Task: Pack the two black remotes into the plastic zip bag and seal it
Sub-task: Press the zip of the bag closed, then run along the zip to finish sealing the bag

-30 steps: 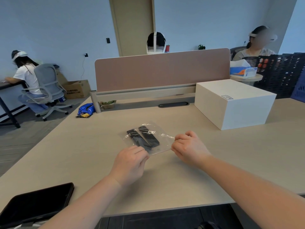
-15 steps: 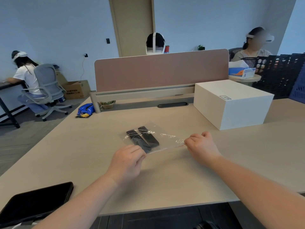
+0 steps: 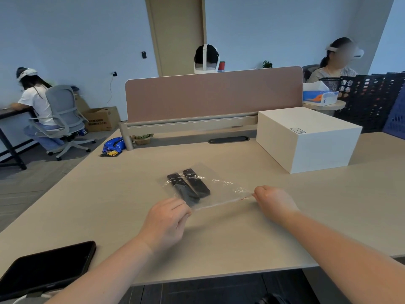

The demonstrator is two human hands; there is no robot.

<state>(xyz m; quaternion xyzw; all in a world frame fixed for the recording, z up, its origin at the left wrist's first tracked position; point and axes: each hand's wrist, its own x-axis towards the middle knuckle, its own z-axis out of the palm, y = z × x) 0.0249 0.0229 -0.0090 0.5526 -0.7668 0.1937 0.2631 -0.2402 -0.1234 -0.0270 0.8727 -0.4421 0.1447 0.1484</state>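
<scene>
A clear plastic zip bag [image 3: 221,189] lies flat on the beige table [image 3: 241,233]. Inside it two black remotes lie side by side, the left remote [image 3: 182,189] and the right remote [image 3: 196,183], both angled toward me. My left hand [image 3: 166,222] pinches the near left corner of the bag's zip edge. My right hand [image 3: 274,202] pinches the right end of that same edge, where a thin red strip shows. The zip edge runs taut between the two hands.
A white box [image 3: 306,137] stands at the back right. A black tablet [image 3: 46,268] lies at the near left table edge. A pink divider [image 3: 212,93] runs along the back. Several people sit at other desks beyond.
My right hand has slid to the right along the bag's zip edge, from near the remotes out to the bag's right end. My left hand has kept its pinch on the left corner.
</scene>
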